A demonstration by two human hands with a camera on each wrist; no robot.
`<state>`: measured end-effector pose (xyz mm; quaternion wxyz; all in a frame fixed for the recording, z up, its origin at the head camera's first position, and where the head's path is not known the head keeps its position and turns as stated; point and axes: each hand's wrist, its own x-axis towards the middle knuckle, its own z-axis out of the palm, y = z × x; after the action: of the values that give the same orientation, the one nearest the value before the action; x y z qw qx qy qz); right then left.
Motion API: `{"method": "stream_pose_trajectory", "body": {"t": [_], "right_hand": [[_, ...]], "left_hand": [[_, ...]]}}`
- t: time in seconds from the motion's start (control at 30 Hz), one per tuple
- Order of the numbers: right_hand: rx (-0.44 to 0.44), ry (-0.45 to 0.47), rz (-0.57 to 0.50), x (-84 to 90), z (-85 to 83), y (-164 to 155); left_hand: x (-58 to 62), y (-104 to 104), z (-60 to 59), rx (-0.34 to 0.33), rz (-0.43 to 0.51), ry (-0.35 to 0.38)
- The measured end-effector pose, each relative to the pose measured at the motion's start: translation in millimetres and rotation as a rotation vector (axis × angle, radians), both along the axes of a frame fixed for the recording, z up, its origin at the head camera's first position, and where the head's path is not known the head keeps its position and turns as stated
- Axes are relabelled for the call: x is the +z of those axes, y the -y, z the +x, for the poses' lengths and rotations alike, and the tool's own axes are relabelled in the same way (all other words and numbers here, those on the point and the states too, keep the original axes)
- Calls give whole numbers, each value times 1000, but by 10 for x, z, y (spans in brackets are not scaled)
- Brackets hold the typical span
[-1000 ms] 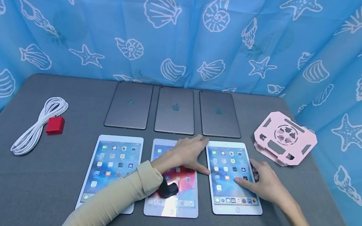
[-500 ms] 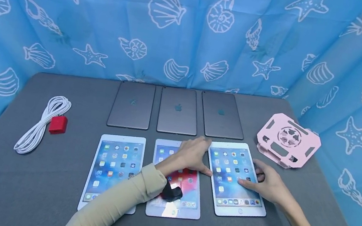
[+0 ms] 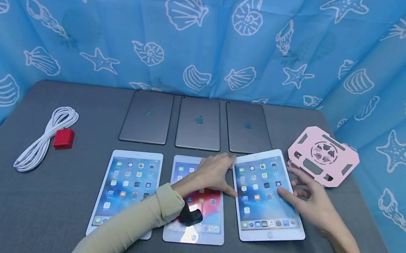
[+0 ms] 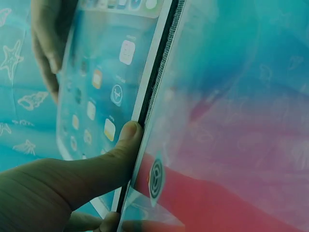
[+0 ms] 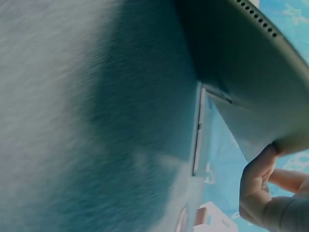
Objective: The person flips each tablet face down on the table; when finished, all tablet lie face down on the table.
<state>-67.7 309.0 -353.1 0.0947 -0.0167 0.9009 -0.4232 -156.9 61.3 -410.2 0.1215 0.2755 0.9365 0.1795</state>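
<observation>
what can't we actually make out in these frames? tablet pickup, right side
- Head view: right hand fingers under the right tablet are hidden by the tablet itself.
- Head view: middle tablet screen is partly covered by the left hand and sleeve.
- Head view: app icons are too small to read.
- Right wrist view: table is motion-blurred.
- Left wrist view: right tablet is cut off by the top edge.

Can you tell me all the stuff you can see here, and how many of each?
lit tablets: 3, white, front row; the right one tilted up
face-down tablets: 3, dark grey, back row
cable: 1, white, coiled, table's left
plug: 1, red, beside cable
stand: 1, pink, table's right
table: 1, grey
curtain: blue, shell print, behind
left hand: at raised tablet's left edge
right hand: gripping its right edge
</observation>
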Motion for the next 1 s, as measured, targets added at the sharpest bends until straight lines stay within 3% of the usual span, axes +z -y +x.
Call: {"method": "stream_pose_trajectory", "body": {"t": [0.47, 1.0], "right_hand": [[82, -17, -212, 165, 23, 91], [74, -67, -180, 241, 67, 194]], "left_hand": [[28, 9, 14, 7, 79, 13], [10, -162, 79, 32, 170, 24]]}}
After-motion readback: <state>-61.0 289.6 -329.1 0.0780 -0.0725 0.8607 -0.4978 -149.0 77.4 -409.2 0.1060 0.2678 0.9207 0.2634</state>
